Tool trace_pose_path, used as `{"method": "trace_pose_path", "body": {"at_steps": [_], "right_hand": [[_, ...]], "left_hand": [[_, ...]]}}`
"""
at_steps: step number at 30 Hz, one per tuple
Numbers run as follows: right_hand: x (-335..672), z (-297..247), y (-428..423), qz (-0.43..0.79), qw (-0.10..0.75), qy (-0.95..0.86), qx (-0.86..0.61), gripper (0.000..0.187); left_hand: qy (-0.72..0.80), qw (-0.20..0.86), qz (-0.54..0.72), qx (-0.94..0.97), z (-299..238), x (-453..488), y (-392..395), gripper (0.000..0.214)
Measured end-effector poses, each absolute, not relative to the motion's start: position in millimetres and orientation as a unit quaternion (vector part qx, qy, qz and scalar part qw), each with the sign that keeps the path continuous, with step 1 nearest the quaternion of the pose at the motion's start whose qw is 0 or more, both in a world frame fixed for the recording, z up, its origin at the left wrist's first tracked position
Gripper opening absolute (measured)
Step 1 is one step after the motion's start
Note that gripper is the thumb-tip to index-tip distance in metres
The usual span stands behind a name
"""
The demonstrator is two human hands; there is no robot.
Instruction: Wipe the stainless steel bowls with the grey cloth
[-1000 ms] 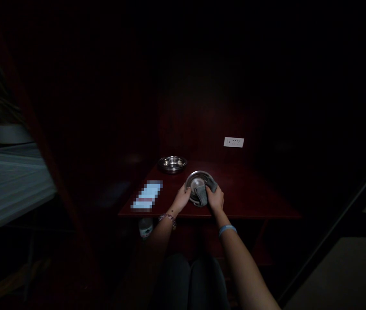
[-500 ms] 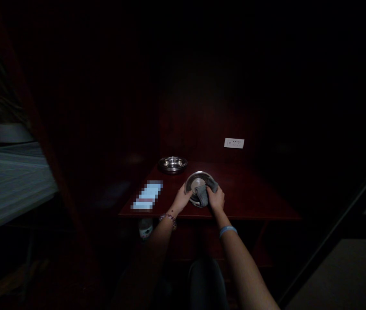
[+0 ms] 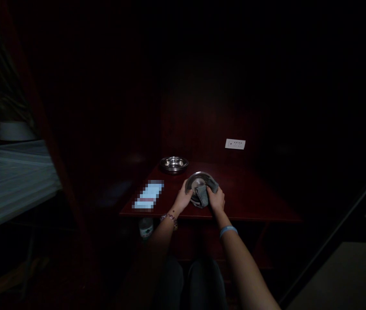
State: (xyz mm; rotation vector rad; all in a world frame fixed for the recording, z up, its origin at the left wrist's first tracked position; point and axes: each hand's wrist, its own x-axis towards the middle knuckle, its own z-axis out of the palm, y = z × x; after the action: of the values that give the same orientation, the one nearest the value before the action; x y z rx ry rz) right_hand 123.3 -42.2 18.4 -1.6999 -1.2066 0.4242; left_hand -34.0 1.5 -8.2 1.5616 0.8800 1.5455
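A shiny metal bowl is held tilted toward me over the front part of the dark red desk. My left hand grips its left rim, thumb on the inner side. A grey cloth lies folded over the bowl's right side and inside. My right hand is closed on that cloth and presses it against the bowl; some fingers are hidden behind the rim. Farther back on the left rests another metal bowl, possibly a stack.
A pixelated bright rectangle lies on the desk's left side. Below the front edge is a clear bottle. A white socket panel is on the back wall. Pale stacked sheets stand at far left, beyond a dark partition.
The view has shifted slightly. Both hands keep their hold on the bowl and cloth, with hardly any visible movement.
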Motion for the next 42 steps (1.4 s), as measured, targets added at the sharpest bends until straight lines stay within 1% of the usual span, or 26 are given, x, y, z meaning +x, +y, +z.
{"method": "trace_pose_path", "body": {"at_steps": [4,7,19,31,37,42], "right_hand": [[122.7,20.7,-44.1,0.174,0.477,-0.503,-0.7,0.042],[122.3,22.0,-45.1,0.178,0.466,-0.5,-0.708,0.043],[122.4,21.9,-45.5,0.179,0.447,-0.507,-0.715,0.045],[121.8,21.2,-46.4,0.164,0.445,-0.503,-0.722,0.046],[121.7,21.7,-47.3,0.164,0.443,-0.512,-0.717,0.048],[121.1,21.2,-45.8,0.176,0.439,-0.524,-0.709,0.054]], "left_hand": [[0.384,0.375,0.584,0.609,-8.4,-34.9,1.8,0.037],[0.395,0.372,0.576,0.612,-8.5,-35.2,2.2,0.033],[0.429,0.346,0.572,0.607,1.8,-33.4,-7.7,0.032],[0.389,0.388,0.583,0.598,2.5,-33.1,-12.8,0.039],[0.397,0.383,0.583,0.596,1.0,-34.5,-12.9,0.038],[0.4,0.374,0.597,0.586,-2.0,-35.5,-7.0,0.037]]}}
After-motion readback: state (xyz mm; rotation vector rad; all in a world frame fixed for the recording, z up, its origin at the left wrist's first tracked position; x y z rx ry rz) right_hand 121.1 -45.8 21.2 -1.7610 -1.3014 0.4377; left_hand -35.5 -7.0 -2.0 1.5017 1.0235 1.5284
